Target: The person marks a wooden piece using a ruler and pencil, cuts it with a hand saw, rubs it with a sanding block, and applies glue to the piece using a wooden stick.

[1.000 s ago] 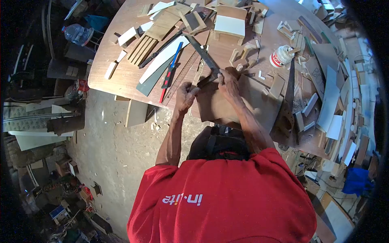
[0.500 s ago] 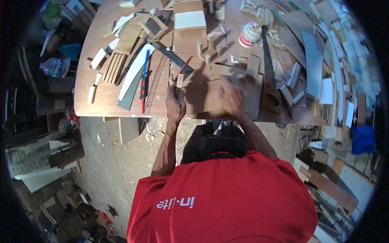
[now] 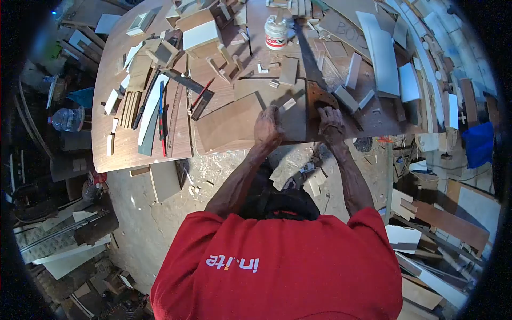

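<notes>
My left hand [image 3: 269, 127] is closed low over the board at the table's front edge, its fingers curled downward. A small pale wood strip [image 3: 288, 104] juts out right beside those fingertips; the grip itself is partly hidden. On the right, my right hand [image 3: 332, 125] curls its fingers round the brown wooden handle of a handsaw [image 3: 319, 95], whose dark blade points away across the table. Under my left hand lies a flat board [image 3: 293, 120], with a brown thin panel [image 3: 226, 122] to its left.
A white glue tub [image 3: 276, 34] stands at the back. Left of the boards lie a metal square [image 3: 186, 82], a red pencil [image 3: 204, 92] and a red-and-blue tool [image 3: 162, 125]. A wooden block [image 3: 288, 71] and white-faced offcuts [image 3: 353, 70] lie around.
My left hand has moved right from the upright wood strip's earlier spot, down onto the board. My right hand, blurred before, has moved right onto the saw handle. The camera view has shifted.
</notes>
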Demonstrator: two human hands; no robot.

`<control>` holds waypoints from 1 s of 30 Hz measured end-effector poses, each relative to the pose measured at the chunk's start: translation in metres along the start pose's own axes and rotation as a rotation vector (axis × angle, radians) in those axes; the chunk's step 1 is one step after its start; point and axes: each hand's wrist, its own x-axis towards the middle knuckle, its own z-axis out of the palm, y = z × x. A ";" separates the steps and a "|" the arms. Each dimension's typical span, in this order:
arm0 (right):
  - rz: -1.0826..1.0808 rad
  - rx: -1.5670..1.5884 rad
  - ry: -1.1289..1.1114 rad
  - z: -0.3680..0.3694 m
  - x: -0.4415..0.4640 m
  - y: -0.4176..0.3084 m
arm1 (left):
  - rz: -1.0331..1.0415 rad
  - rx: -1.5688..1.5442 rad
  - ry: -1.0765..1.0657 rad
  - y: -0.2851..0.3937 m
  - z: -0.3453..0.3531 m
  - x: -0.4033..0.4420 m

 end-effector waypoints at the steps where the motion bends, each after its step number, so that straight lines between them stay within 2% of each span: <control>1: -0.056 -0.011 0.120 0.001 -0.002 0.005 | 0.048 0.049 0.054 0.002 0.010 -0.002; 2: -0.051 -0.008 0.125 0.002 -0.002 0.010 | 0.097 0.098 0.112 0.004 0.018 -0.003; 4: -0.063 0.167 0.481 0.004 -0.003 0.019 | 0.108 0.151 0.106 0.009 0.029 -0.006; 5: -0.062 0.168 0.483 0.004 -0.005 0.023 | 0.113 0.200 0.099 0.012 0.035 -0.009; 7: 0.218 0.539 0.386 -0.013 -0.003 0.020 | 0.149 0.193 0.137 0.013 0.048 -0.017; 8: 0.214 0.539 0.392 -0.023 -0.005 0.015 | 0.183 0.182 0.180 0.013 0.053 -0.018; 10: 0.377 0.829 0.428 -0.047 -0.018 -0.001 | 0.260 0.180 0.190 0.011 0.061 -0.016; 11: 0.378 0.830 0.431 -0.054 -0.027 -0.006 | 0.331 0.175 0.187 0.010 0.065 -0.016; 14: 0.330 0.993 0.540 -0.065 -0.055 -0.011 | 0.298 0.211 0.145 0.007 0.074 -0.012; 16: 0.220 0.887 0.786 -0.063 -0.077 -0.010 | 0.326 0.219 0.167 0.004 0.080 -0.001; 20: 0.371 1.075 0.694 -0.079 -0.127 -0.019 | 0.347 0.164 0.179 -0.005 0.099 0.028; 23: 0.658 1.296 0.628 -0.087 -0.156 -0.030 | 0.295 0.202 0.159 0.002 0.096 0.030; 26: 0.636 1.189 0.579 -0.076 -0.189 -0.033 | 0.289 0.245 0.113 0.015 0.086 0.034; 28: 0.696 1.246 0.569 -0.070 -0.204 -0.039 | 0.291 0.290 0.095 0.017 0.081 0.032; 30: 0.675 1.178 0.577 -0.067 -0.213 -0.044 | 0.303 0.377 0.161 0.018 0.070 0.030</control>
